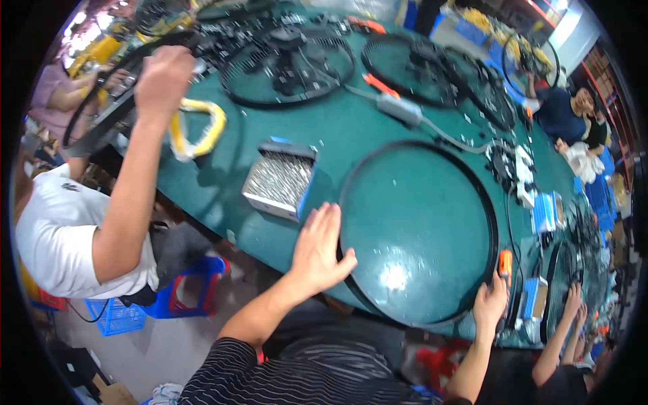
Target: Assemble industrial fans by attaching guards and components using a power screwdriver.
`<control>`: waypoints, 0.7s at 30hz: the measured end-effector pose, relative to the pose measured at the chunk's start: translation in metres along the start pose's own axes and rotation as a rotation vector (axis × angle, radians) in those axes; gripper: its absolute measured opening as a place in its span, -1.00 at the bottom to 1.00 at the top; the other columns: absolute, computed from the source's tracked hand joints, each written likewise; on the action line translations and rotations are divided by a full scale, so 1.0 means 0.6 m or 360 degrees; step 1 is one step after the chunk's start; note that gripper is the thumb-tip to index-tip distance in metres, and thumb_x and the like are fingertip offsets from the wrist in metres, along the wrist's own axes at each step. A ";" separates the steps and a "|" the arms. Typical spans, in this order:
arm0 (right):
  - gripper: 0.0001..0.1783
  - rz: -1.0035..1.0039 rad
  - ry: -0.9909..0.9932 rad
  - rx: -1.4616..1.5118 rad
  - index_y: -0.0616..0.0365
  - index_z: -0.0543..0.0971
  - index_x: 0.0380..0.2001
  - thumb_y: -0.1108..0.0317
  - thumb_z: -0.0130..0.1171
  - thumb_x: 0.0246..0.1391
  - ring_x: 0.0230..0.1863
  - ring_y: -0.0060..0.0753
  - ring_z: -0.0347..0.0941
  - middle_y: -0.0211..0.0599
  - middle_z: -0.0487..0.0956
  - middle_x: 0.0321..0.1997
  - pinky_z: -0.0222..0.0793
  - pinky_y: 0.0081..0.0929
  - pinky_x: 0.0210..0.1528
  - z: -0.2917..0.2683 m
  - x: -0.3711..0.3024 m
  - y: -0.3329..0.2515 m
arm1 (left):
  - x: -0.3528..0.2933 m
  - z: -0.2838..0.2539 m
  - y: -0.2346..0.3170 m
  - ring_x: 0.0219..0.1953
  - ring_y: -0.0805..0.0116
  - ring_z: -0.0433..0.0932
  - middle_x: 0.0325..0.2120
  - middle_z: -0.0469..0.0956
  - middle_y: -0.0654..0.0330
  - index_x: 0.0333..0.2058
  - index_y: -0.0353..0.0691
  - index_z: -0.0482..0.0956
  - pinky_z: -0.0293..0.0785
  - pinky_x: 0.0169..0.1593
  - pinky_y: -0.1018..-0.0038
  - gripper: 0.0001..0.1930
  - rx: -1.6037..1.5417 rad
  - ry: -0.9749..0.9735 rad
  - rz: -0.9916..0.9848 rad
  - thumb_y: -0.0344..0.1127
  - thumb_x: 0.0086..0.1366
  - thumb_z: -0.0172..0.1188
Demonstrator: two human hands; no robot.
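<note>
A bare black wheel rim [496,229] lies flat on the green table in front of me. My left hand [317,246] rests at its left edge, fingers stretched and thumb apart, with nothing gripped. At the rim's lower right, my right hand [491,304] is closed around an orange handheld tool [505,264]; the tool's exact kind is unclear. Left of the rim stands an open box [280,179] full of small, thin silver metal pieces.
Black spoked wheels [287,67] lie along the far side of the green table [236,236]. A yellow ring-shaped roll [198,129] lies near a co-worker's raised arm [145,135] at left. A grey cable with an inline box [399,108] crosses behind the rim. More co-workers sit at right.
</note>
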State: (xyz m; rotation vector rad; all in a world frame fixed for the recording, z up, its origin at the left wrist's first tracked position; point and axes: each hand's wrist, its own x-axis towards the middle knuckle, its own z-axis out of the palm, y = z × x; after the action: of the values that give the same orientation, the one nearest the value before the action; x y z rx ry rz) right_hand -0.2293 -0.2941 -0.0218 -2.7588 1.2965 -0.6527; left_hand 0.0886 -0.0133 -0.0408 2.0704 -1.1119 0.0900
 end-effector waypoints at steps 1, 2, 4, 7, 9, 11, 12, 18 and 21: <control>-0.54 -0.0074 0.0059 -0.0034 0.37 0.52 0.03 0.47 0.19 0.01 -0.29 0.02 0.45 -0.04 0.54 -0.09 0.40 -0.26 -0.18 0.002 0.010 -0.001 | 0.005 -0.007 -0.002 0.26 -0.30 0.26 0.15 0.31 -0.40 0.19 -0.65 0.22 0.08 0.37 -0.01 -0.18 0.0026 0.0000 0.0023 -0.17 0.07 0.28; -0.54 0.0015 -0.0049 -0.0089 0.35 0.52 0.02 0.44 0.23 0.01 -0.29 -0.02 0.46 -0.06 0.54 -0.10 0.41 -0.27 -0.18 -0.007 0.021 -0.015 | 0.004 -0.014 -0.002 0.27 -0.29 0.26 0.17 0.30 -0.39 0.20 -0.64 0.21 0.08 0.36 -0.01 -0.16 0.0077 0.0031 -0.0015 -0.13 0.08 0.30; -0.54 0.0433 -0.0361 -0.0125 0.29 0.52 0.01 0.37 0.31 0.03 -0.26 -0.18 0.52 -0.14 0.56 -0.14 0.45 -0.36 -0.21 -0.039 0.047 -0.065 | 0.000 -0.030 0.004 0.27 -0.27 0.26 0.20 0.29 -0.33 0.22 -0.61 0.20 0.10 0.35 0.01 -0.08 0.0116 0.0078 -0.0008 0.00 0.11 0.36; -0.52 0.0261 -0.0041 0.0028 0.27 0.49 0.06 0.36 0.30 0.07 -0.22 -0.30 0.53 -0.17 0.55 -0.12 0.46 -0.42 -0.24 -0.034 0.071 -0.046 | -0.032 -0.043 0.014 0.26 -0.21 0.30 0.22 0.29 -0.27 0.20 -0.42 0.34 0.16 0.30 -0.07 -0.17 -0.0035 0.0041 0.0112 0.05 0.09 0.37; -0.46 0.0103 0.0058 0.0252 0.29 0.41 0.17 0.35 0.26 0.15 0.01 -0.13 0.50 -0.08 0.50 0.04 0.47 -0.36 -0.05 -0.017 0.100 -0.035 | -0.059 -0.034 0.024 0.27 -0.23 0.28 0.25 0.26 -0.23 0.20 -0.19 0.40 0.14 0.28 -0.17 -0.21 -0.0114 -0.0056 0.0246 0.16 0.09 0.31; -0.35 -0.0095 0.0068 0.0079 0.31 0.31 0.27 0.29 0.24 0.18 0.25 0.02 0.36 0.02 0.42 0.23 0.29 -0.26 0.24 -0.009 0.142 -0.009 | -0.076 -0.039 0.044 0.30 -0.16 0.25 0.27 0.28 -0.15 0.19 -0.15 0.44 0.10 0.30 -0.17 -0.28 -0.0185 -0.0275 0.0334 0.15 0.15 0.27; -0.35 -0.0129 0.0050 0.0070 0.31 0.31 0.27 0.29 0.24 0.18 0.25 0.02 0.36 0.02 0.42 0.23 0.29 -0.26 0.24 -0.004 0.162 -0.014 | -0.089 -0.036 0.048 0.32 -0.15 0.23 0.28 0.28 -0.10 0.19 -0.13 0.45 0.08 0.31 -0.18 -0.30 -0.0202 -0.0327 0.0354 0.16 0.16 0.25; -0.25 -0.0548 -0.0244 -0.0294 0.29 0.08 0.40 0.13 0.04 0.31 0.47 0.10 0.04 0.14 0.11 0.46 -0.05 -0.21 0.47 0.062 0.269 -0.035 | -0.122 -0.004 0.031 0.34 -0.03 0.24 0.30 0.29 0.04 0.18 -0.08 0.45 0.16 0.29 -0.15 -0.33 -0.0155 -0.0388 0.0517 0.16 0.17 0.22; -0.20 -0.0477 -0.0386 -0.0315 0.35 0.07 0.39 0.10 0.07 0.27 0.47 0.10 0.04 0.16 0.12 0.45 -0.03 -0.21 0.46 0.106 0.250 -0.032 | -0.130 0.011 0.024 0.34 0.02 0.24 0.26 0.35 0.12 0.16 0.01 0.48 0.15 0.29 -0.14 -0.36 0.0043 -0.0272 0.0612 0.21 0.18 0.21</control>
State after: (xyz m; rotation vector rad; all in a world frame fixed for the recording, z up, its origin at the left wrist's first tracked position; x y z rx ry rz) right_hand -0.1062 -0.4023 -0.0218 -3.1044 0.9573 -0.1923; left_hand 0.0282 0.0310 -0.0673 1.8899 -1.6123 0.1178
